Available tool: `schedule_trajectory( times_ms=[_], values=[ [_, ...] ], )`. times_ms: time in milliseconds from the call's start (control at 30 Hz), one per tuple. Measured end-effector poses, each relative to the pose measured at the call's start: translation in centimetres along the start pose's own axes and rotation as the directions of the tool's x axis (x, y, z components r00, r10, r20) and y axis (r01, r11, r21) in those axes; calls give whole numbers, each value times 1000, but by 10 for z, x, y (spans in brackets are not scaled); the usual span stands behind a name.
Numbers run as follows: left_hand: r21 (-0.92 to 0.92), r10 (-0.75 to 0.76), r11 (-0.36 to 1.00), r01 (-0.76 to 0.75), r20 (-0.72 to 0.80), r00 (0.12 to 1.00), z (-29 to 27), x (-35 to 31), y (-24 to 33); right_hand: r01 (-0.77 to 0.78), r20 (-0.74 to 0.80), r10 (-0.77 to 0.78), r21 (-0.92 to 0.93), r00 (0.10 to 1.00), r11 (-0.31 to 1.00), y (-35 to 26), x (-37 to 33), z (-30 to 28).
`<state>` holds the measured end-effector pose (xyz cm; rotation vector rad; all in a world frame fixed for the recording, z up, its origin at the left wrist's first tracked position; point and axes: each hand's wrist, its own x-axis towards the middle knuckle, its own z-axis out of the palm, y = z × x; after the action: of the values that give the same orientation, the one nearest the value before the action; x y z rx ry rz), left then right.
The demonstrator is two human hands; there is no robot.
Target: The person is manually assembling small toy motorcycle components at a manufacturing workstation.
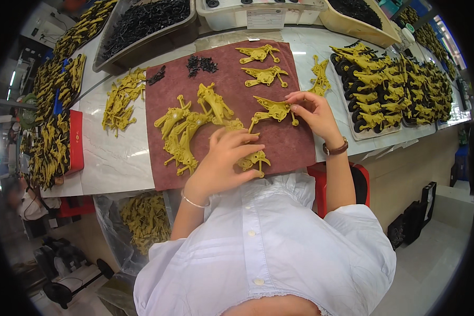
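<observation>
1. Right now my left hand lies flat over a yellow plastic piece at the near edge of the maroon cloth. The fingers are stretched out and close together, pressing down on it rather than gripping; only its lower end shows under my palm.

2. My right hand has thumb and forefinger pinched on the tail end of another yellow piece, which lies on the cloth just past my left fingertips. The other fingers are curled loosely above it.

3. To do this well, I judge the left hand should keep its piece pinned so it cannot slide on the nap, while the right lifts its piece by the edge without bending the thin prongs.

4. A heap of joined yellow pieces sits to the left of my hands, touching nothing I hold. I would keep my wrist clear of it so the heap does not tangle with the work.

5. Two single pieces lie further up the cloth, and a scatter of small black parts beside them. Reaching there calls for a high, careful hand.

6. Trays of finished yellow-and-black toys stand to my right, well apart.
</observation>
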<state>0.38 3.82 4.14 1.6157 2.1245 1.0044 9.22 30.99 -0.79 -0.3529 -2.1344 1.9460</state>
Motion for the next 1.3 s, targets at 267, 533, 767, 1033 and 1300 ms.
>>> schedule_trajectory(
  times_ms=[267,533,767,1033,1300],
  values=[
    [349,-129,903,252,-339,932,26,18,-13,149,-12,-169,-414,986,898,-1,8,15],
    [158,-180,952,261,-399,899,23,21,-20,320,13,-402,-630,915,708,-29,-24,38],
    [-383,-247,921,75,-423,872,11,15,-10,74,58,-84,151,995,986,-38,-41,76],
    [-528,-197,849,23,-275,941,6,7,-3,346,50,-343,-59,938,936,-48,-35,81],
    [-263,-212,963,57,-613,761,13,5,7,176,-404,-279,-272,872,946,-47,-37,45]
  ],
)
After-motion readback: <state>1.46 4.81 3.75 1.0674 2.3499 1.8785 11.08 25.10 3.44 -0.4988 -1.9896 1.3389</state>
